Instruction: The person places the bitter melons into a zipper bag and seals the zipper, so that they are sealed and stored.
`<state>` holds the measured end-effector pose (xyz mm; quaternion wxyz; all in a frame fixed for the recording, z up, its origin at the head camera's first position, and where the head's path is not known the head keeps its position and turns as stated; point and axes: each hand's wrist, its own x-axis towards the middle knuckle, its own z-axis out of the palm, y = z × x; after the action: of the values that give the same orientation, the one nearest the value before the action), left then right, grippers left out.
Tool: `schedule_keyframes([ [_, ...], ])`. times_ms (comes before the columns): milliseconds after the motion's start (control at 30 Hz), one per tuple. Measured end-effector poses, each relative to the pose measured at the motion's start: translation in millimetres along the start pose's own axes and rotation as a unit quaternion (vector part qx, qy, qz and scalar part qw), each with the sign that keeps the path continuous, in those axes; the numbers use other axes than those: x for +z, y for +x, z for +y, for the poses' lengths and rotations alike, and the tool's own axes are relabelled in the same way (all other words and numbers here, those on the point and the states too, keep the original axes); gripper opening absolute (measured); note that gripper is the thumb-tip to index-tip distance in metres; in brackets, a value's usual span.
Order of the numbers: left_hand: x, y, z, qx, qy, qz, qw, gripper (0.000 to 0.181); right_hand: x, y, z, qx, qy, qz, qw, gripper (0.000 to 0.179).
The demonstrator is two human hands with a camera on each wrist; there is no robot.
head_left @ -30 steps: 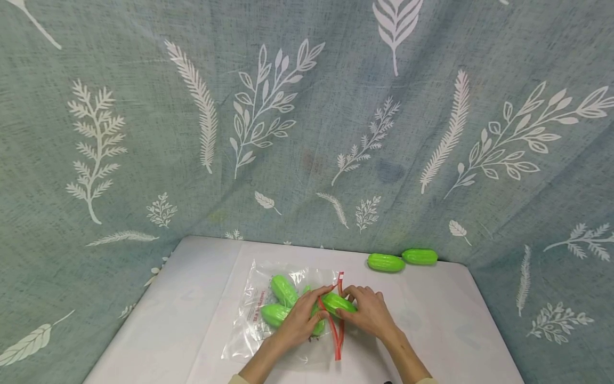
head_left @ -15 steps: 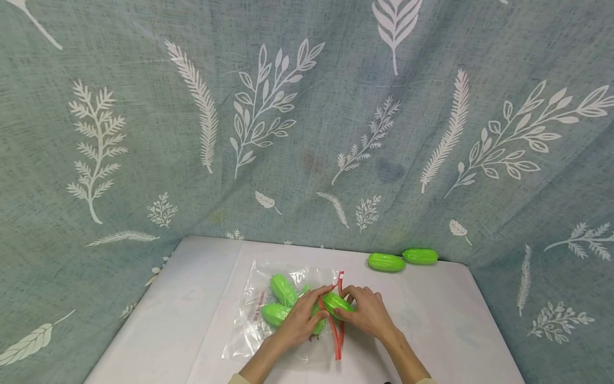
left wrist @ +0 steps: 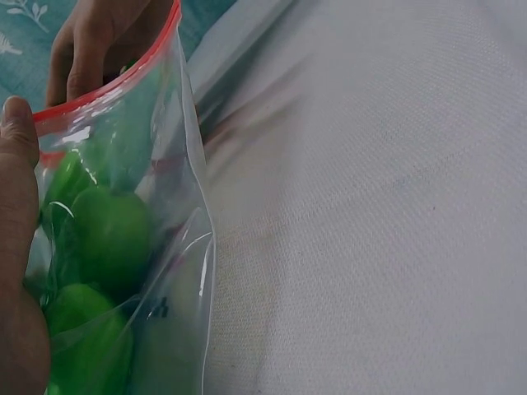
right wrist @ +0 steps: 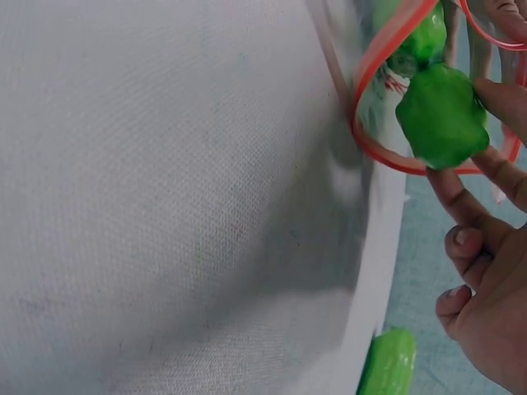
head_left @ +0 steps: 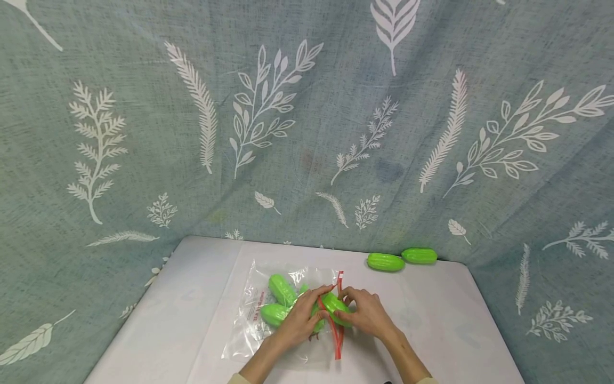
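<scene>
Leaf-patterned cloth backs a white table. Left hand, thumb and fingers bent, grips the red-edged mouth of a clear bag containing green cucumbers. Right hand, fingers curled, pinches another cucumber at the opening. Two loose cucumbers lie far right.

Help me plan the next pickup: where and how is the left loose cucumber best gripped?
Probably around its middle, from above, with the nearer right hand once free: the left loose cucumber lies roughly left to right, so thumb on the near side and fingers on the far would span its narrow width. Its right end is worse: the other loose cucumber sits beside it.
</scene>
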<state>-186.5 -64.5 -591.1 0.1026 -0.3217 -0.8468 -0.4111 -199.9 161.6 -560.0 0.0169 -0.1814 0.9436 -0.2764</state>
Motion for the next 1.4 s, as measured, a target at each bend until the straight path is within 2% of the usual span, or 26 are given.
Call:
schedule_keyframes([
  [133, 0.8, 0.0, -0.8, 0.008, 0.004, 0.006, 0.9999, 0.064, 0.3, 1.0, -0.5, 0.007, 0.015, -0.017, 0.9997, 0.037],
  [333, 0.9, -0.7, -0.2, -0.002, 0.003, 0.003, 1.0, 0.062, 0.7, 0.4, -2.2, 0.015, 0.043, -0.03, 0.9985, 0.034],
  [800, -0.9, 0.1, 3.7, -0.027, -0.003, -0.012, 0.9996, 0.062, 1.2, -4.5, 0.5, -0.011, 0.13, -0.044, 0.9905, 0.03],
  [1167, 0.7, 1.6, 3.6, 0.0, -0.006, -0.013, 0.9999, 0.058, 5.7, -4.3, -1.0, -0.043, 0.139, -0.075, 0.9865, 0.025],
  [1400, 1.2, 0.9, 2.5, 0.001, -0.006, -0.011, 0.9999, 0.058, 9.1, -3.2, -1.3, -0.03, 0.13, -0.084, 0.9874, 0.027],
])
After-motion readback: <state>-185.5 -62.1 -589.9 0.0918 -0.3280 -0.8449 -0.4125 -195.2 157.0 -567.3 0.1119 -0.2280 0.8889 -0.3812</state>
